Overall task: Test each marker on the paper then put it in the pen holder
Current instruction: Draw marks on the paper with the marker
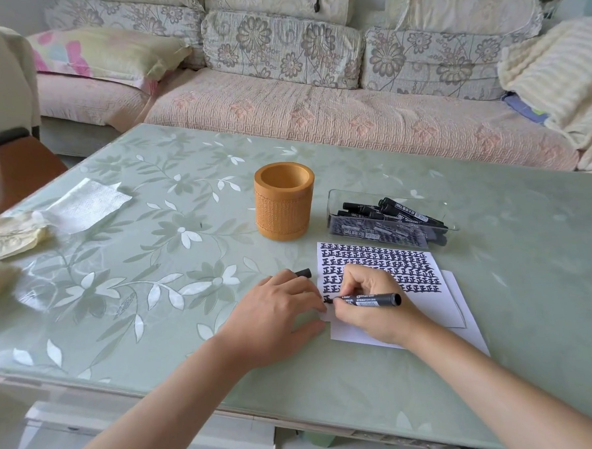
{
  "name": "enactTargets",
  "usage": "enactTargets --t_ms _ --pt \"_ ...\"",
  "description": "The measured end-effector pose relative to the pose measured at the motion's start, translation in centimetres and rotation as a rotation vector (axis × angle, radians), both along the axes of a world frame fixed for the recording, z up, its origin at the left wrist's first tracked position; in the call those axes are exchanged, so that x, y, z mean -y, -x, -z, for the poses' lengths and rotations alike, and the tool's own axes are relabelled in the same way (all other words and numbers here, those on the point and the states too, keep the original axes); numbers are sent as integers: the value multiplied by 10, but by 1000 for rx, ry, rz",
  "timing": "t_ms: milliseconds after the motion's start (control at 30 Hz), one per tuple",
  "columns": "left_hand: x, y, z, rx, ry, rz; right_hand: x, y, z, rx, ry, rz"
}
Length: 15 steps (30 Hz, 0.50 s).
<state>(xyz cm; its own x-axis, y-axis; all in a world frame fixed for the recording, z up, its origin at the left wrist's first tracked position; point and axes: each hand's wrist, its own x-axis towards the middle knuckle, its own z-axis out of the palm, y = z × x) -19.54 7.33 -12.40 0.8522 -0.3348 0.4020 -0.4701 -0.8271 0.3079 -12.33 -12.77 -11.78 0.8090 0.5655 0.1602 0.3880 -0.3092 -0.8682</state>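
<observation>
My right hand [367,299] grips a black marker [377,299] with its tip on the white paper [439,306], at the left end of a new row under several rows of black marks. My left hand [278,311] lies palm down at the paper's left edge, fingers curled round a black marker cap [304,273] that sticks out beyond them. An orange cylindrical pen holder [284,201] stands upright behind the hands; I see nothing inside it. A clear plastic tray [386,216] of several black markers sits to its right.
The table [187,264] has a green floral glass top. A white tissue [87,204] and cream cloth [7,236] lie at the far left. A sofa [316,113] with cushions runs behind the table.
</observation>
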Motion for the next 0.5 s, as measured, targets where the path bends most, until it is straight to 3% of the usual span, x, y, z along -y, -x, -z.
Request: enactTargets --t_ms 333,500 --pt "-1 -2 -1 -12 1 6 5 -1 -9 -141 -274 143" --pt "-5 -8 -10 -3 154 -55 9 -1 -31 4 -159 138"
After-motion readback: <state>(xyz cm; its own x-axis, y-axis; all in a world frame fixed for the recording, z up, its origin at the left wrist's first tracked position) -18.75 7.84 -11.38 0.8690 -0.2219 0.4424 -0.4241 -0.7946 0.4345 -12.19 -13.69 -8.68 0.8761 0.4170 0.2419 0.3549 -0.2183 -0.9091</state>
